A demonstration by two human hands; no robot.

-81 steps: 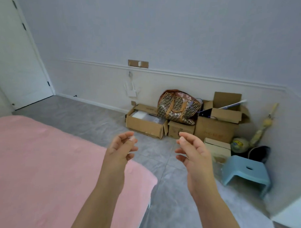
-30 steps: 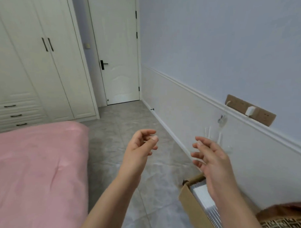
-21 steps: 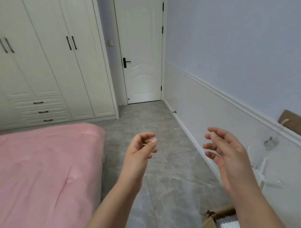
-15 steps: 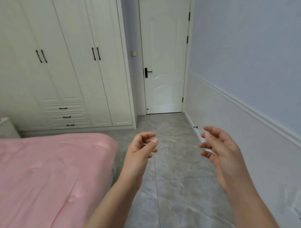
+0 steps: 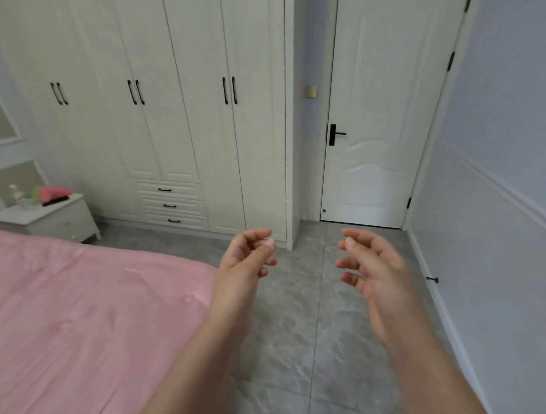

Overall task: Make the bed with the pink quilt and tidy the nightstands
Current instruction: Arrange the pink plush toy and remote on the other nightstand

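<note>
Head view: wardrobe stands behind nightstand.

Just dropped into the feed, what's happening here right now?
Nobody is handling anything at the moment. The left hand and right hand are both raised over the grey floor with loosely curled fingers, holding nothing. The pink quilt lies spread across the bed at the left. The nightstand by the wardrobe has a pink and green item and a small bottle on top, so it looks not yet tidied.
</note>
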